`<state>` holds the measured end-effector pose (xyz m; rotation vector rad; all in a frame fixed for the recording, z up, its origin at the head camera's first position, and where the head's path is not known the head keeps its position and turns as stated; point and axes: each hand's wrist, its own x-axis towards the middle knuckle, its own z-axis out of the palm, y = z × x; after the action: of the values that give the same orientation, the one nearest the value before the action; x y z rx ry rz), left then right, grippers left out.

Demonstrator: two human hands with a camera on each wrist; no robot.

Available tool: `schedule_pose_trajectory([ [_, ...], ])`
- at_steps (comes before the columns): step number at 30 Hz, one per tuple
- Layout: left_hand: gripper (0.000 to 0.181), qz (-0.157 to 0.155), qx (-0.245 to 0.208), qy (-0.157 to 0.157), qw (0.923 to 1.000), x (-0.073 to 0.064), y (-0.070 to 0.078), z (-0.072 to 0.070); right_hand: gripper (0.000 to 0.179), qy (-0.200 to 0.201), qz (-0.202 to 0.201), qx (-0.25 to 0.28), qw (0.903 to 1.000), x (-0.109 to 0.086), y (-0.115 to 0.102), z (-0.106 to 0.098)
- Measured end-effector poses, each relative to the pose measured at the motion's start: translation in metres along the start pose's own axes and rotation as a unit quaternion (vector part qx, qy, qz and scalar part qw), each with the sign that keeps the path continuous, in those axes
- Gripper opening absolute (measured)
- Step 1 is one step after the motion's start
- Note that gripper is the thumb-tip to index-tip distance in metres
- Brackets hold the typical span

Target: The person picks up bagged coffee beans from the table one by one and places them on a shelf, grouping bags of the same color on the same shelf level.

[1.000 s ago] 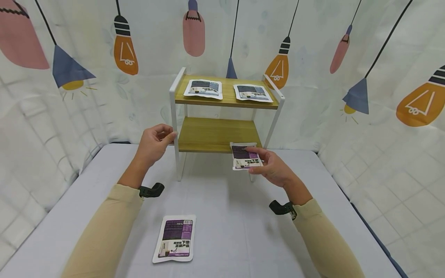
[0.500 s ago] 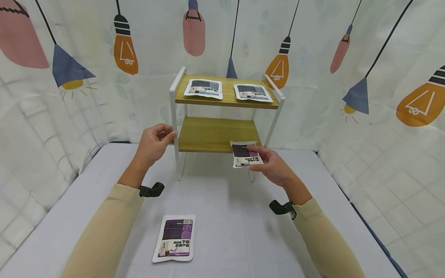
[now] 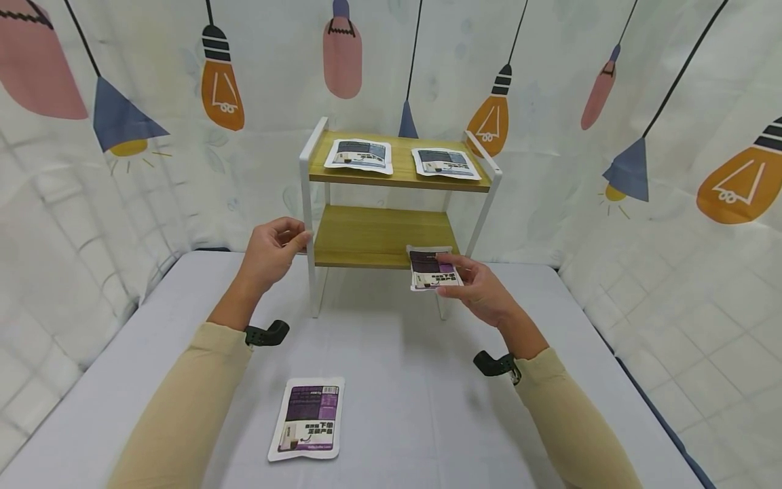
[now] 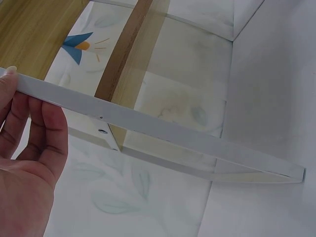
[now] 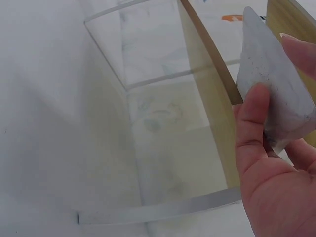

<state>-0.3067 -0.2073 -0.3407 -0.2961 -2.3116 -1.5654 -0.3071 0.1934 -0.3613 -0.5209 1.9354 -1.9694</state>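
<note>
A small two-tier rack with a white frame (image 3: 308,204) and wood-look boards stands on the table. My left hand (image 3: 273,248) pinches its left front post (image 4: 158,126) between thumb and fingers, level with the lower board (image 3: 379,234). In my right hand (image 3: 479,292) is a flat white pouch (image 3: 421,270) with a purple and black label, pinched by its right side. The pouch overlaps the lower board's front right edge in the head view. The right wrist view shows its plain white underside (image 5: 271,74) close by the board edge.
Two white pouches with blue-grey labels, a left one (image 3: 359,156) and a right one (image 3: 446,164), lie on the top board (image 3: 401,163). Another purple-labelled pouch (image 3: 307,419) lies on the white-covered table (image 3: 391,407) at front left. A curtain printed with lamps (image 3: 391,54) hangs behind.
My right hand has raised the purple-labelled pouch slightly, bringing it further up over the lower board's front edge. My left hand stays on the post.
</note>
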Motion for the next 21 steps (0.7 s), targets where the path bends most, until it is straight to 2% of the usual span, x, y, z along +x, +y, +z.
schedule_pose_trajectory([
  [21, 0.032, 0.000, 0.003, -0.001, 1.0000, -0.0009, 0.0002, -0.0002, 0.061, 0.029, 0.005, -0.016, 0.9994, 0.0015, -0.0004, 0.0025],
])
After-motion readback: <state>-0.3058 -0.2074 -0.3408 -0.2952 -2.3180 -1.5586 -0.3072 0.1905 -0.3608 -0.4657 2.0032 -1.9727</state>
